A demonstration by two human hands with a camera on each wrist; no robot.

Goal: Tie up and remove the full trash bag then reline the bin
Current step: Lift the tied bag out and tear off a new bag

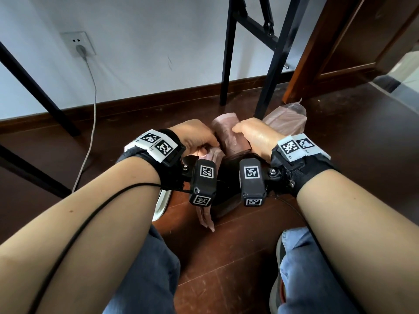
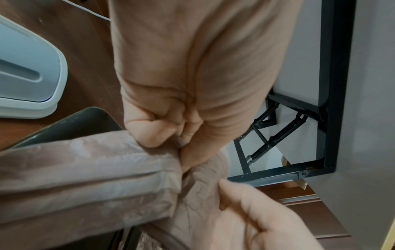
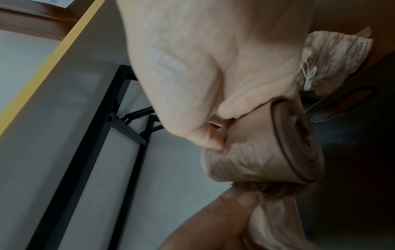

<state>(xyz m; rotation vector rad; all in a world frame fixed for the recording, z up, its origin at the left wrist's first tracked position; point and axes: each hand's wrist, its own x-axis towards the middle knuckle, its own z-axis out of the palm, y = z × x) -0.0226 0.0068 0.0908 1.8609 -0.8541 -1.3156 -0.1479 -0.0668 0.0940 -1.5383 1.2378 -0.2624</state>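
A roll of pinkish-brown trash bags [image 1: 227,134] is held over the dark bin [image 1: 223,205]. My right hand [image 1: 240,130] grips the roll [image 3: 288,148] from above. My left hand [image 1: 204,146] pinches the loose bag end [image 2: 85,177], thumb against curled fingers [image 2: 153,133]; the strip hangs down past the wrist camera [image 1: 206,219]. The full bag [image 1: 286,121] lies on the floor behind my right hand, its neck tied with a white drawstring [image 3: 307,76]. The bin's inside is hidden by my hands.
A white bin lid [image 1: 162,205] lies on the wooden floor at the left of the bin. Black table legs [image 1: 269,82] stand just behind, near the wall and skirting. A grey cable [image 1: 91,123] runs down from a wall socket. My knees are at the frame's bottom.
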